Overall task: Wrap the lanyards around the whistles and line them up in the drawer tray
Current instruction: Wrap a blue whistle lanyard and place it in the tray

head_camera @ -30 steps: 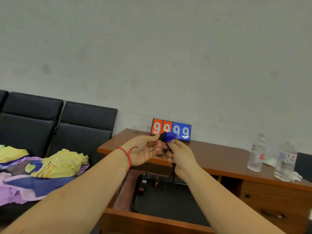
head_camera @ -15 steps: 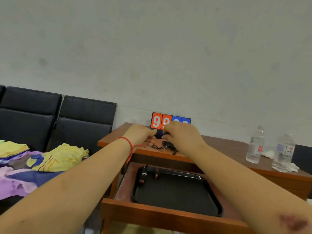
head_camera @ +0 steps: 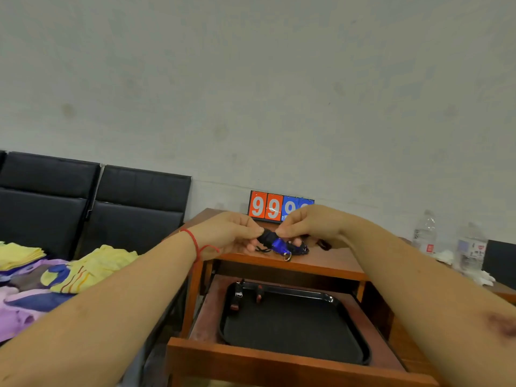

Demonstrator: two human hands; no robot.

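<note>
Both hands above the counter [head_camera: 329, 263], left hand [head_camera: 226, 236] and right hand [head_camera: 307, 224] pinching a blue whistle [head_camera: 280, 245] wound in black lanyard [head_camera: 266, 237] — open drawer [head_camera: 279, 358] below, black tray [head_camera: 293, 328] inside

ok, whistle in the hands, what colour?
Blue whistle, black lanyard wound on it; head view.

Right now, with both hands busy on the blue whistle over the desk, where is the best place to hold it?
Probably by the cord-wrapped end of the blue whistle, pinched from left and right as the left hand and right hand do. The wrapped black lanyard gives grip there, and the ring end hangs clear below.
</note>
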